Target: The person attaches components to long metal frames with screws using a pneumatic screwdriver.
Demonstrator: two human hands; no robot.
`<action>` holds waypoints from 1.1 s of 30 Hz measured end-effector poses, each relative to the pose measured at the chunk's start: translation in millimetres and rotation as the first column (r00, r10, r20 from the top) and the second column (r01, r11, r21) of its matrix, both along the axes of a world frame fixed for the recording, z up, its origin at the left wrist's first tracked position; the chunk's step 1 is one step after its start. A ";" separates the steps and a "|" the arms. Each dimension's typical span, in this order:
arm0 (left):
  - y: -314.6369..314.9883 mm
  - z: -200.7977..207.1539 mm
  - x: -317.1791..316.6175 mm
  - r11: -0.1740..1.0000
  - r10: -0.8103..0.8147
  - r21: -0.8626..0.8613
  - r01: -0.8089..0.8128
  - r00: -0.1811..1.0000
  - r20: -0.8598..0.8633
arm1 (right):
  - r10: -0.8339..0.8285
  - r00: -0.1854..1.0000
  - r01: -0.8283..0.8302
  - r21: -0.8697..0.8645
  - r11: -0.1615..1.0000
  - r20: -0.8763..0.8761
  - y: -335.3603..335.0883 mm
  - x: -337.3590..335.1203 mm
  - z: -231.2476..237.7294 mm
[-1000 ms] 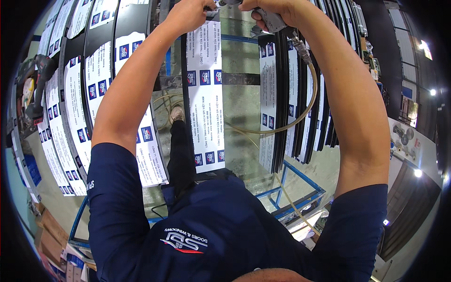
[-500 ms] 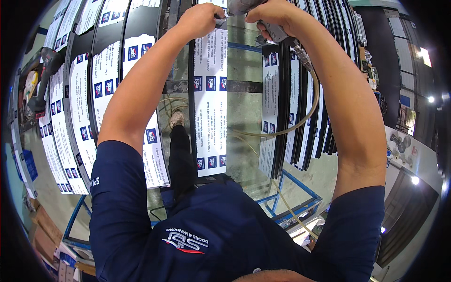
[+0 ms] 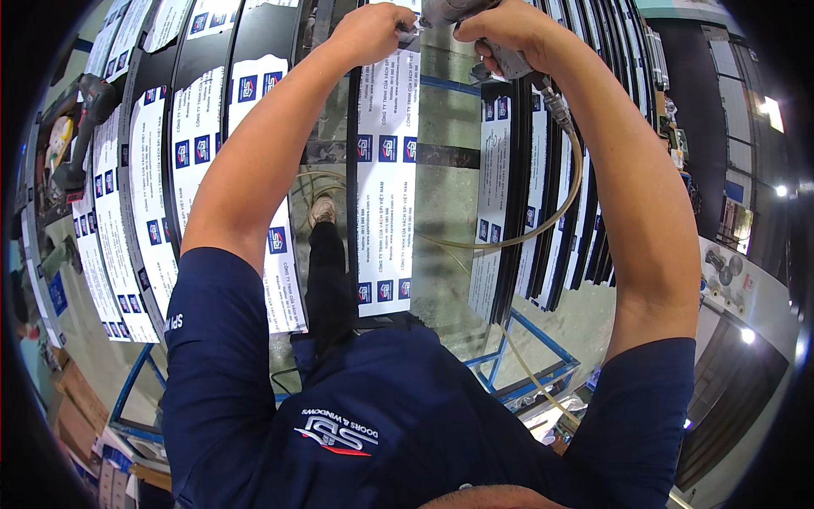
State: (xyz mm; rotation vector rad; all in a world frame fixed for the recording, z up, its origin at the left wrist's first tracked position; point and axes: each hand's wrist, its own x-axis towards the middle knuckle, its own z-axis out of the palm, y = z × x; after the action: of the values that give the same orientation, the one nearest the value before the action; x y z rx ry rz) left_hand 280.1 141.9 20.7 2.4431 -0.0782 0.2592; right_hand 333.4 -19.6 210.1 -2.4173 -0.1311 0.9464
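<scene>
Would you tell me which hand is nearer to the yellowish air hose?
Right. The right hand grips the power tool that the air hose hangs from; the left hand rests farther left on the profile.

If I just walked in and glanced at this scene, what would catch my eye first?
Two bare arms stretch up to the top of the picture, where the right hand grips a grey power tool with a hose curving down from it, and the left hand steadies its tip. Beneath them stands a dark frame profile wrapped in white film with blue squares, among rows of similar profiles.
</scene>
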 end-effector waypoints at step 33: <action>18.1 12.3 17.0 0.988 -0.120 0.089 0.125 0.991 -0.061 | -0.003 0.989 -0.031 -0.224 0.974 -0.147 22.6 1.8 11.7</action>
State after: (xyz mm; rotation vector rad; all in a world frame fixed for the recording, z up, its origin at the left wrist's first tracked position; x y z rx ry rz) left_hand 297.1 160.0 33.0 2.5239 -0.2203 0.1356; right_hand 335.2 3.1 221.8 -2.5421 0.0141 1.1988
